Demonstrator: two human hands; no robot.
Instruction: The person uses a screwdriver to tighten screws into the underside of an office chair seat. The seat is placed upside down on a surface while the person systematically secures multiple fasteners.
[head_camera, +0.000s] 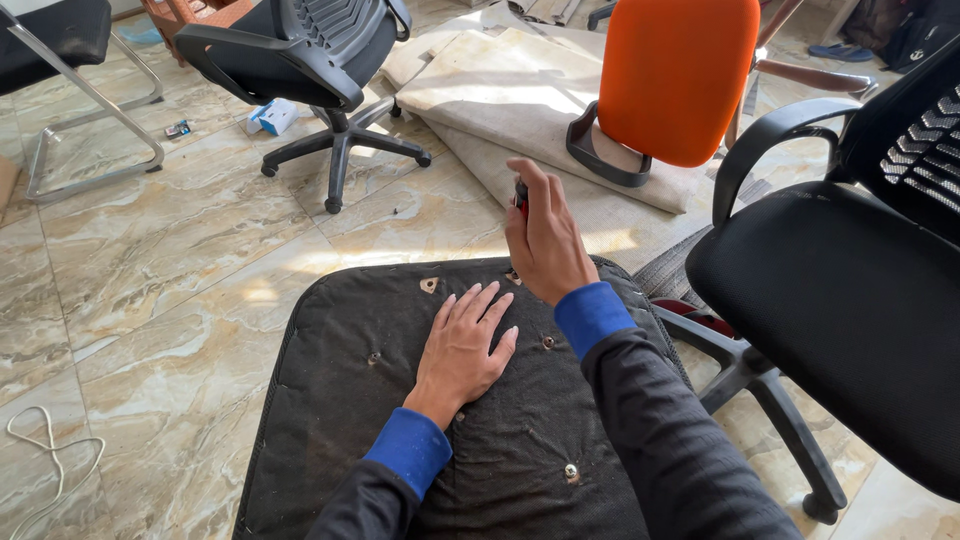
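We saw the left hand (462, 345) lying flat, fingers spread apart, on the black underside of a chair seat (340, 420) that lay on the marble floor (170, 250). The right hand (547, 240) was closed around a small tool with a red and black handle (520, 195), held upright above the far edge of the seat; its tip was hidden. A bolt (571, 471) sat near the right sleeve. An orange chair back (680, 75) stood beyond, a black office chair (850, 290) at the right.
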